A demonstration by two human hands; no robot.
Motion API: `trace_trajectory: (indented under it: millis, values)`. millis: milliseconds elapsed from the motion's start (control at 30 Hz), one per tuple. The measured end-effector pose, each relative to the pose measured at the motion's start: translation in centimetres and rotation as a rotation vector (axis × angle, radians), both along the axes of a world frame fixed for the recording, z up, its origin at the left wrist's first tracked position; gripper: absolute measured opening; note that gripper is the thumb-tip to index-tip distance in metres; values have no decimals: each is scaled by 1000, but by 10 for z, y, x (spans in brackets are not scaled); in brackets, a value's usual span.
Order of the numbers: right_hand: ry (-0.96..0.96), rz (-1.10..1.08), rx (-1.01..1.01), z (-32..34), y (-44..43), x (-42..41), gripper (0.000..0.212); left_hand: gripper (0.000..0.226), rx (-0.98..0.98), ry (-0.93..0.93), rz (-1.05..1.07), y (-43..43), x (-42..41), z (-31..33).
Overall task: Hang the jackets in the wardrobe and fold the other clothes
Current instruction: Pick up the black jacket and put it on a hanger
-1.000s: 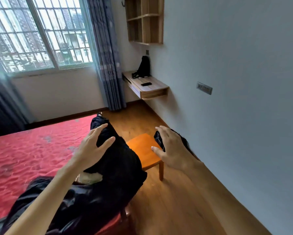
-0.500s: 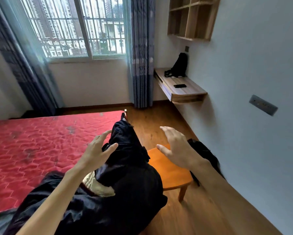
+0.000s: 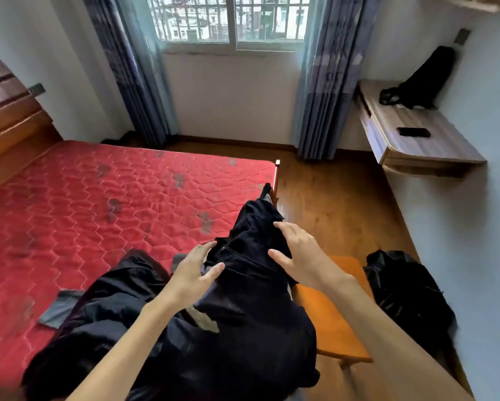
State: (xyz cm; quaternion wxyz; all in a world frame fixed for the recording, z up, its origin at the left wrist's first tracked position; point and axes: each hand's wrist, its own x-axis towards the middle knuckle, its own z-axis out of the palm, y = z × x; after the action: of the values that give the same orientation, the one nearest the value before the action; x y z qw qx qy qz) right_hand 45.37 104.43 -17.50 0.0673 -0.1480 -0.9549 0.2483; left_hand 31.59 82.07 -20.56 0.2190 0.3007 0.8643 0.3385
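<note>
A heap of dark clothes lies on the near right corner of the red mattress point(image 3: 98, 209). On top are dark trousers point(image 3: 251, 273) with a waistband button. A black jacket point(image 3: 121, 314) spreads beneath them to the left. My left hand point(image 3: 195, 272) is at the left end of the waistband, fingers and thumb apart around the cloth edge. My right hand point(image 3: 299, 253) rests with spread fingers on the right side of the trousers. Neither hand has closed on the cloth. Another black garment point(image 3: 402, 287) lies crumpled on the floor by the right wall.
An orange wooden stool point(image 3: 332, 316) stands between the bed and the floor garment. A wall-mounted desk point(image 3: 434, 151) on the right carries a black bag point(image 3: 422, 79) and a phone point(image 3: 413, 132). A grey cloth point(image 3: 60, 306) lies on the mattress. The headboard point(image 3: 8, 117) is at far left.
My view has swung left and tipped down toward the bed. Both hands have moved forward and down, from hovering apart to touching the trousers' waistband.
</note>
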Motion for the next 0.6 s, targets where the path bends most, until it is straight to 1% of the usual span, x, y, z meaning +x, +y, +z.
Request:
trace_trajectory:
  millis: [133,300,400,467,533,600]
  values:
    - [-109,128,-44,-30,27,-44,63,60,-36,-99,102,31,-19,-21]
    - [-315,315,-101,-70,31,-84,58,61,-98,-183,260,60,-35,-45]
    - [-353,354,-170,-91,22,-97,60,66,-184,-349,388,72,-37,-66]
    - [-354,370,-191,-100,17,-101,62,78,-223,-502,499,82,-36,-80]
    - [-374,382,-224,-106,14,-104,62,93,-153,-704,641,97,-35,-89]
    - [-402,394,-317,-108,12,-102,66,101,-37,-824,786,108,-34,-93]
